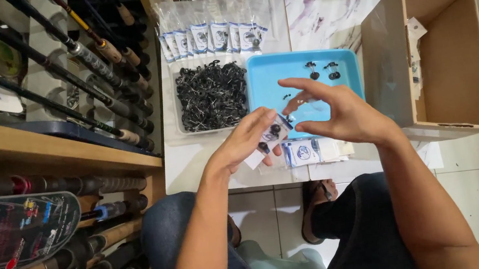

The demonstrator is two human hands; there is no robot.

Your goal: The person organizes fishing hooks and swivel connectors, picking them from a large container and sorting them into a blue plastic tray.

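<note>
Small clear packet [271,136] with black rings, held tilted
</note>
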